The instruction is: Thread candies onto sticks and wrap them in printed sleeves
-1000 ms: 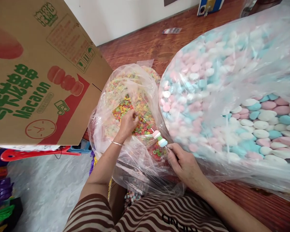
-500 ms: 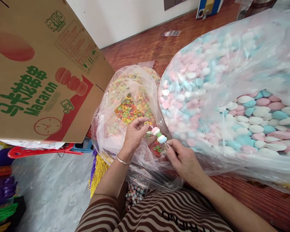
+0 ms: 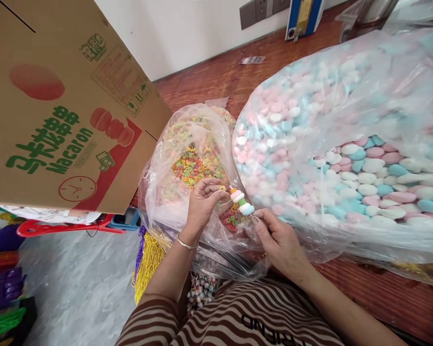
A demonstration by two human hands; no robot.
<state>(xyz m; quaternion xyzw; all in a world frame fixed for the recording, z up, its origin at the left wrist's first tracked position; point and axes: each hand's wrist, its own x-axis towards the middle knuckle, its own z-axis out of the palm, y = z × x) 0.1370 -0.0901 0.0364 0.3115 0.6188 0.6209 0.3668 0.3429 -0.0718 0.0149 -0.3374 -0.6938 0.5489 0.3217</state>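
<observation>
My right hand pinches the lower end of a skewer of candies, tilted up to the left. On the skewer sit flat pink, white and pale blue candies, with a green ring among them and an orange ring at the upper end. My left hand is closed at the fingertips, with a small yellow ring candy at them, just left of the skewer tip. Beneath both hands lies an open clear plastic bag of small coloured ring candies.
A large clear bag of pink, white and blue candies covers the right of the wooden table. On the left stands a printed cardboard box. Gold bead strings hang below the table edge. A blue box stands by the wall.
An orange ring now sits on the skewer above the pink candy. My left hand has come slightly away from the tip, with a yellow ring at its fingers. The view has shifted a little.
</observation>
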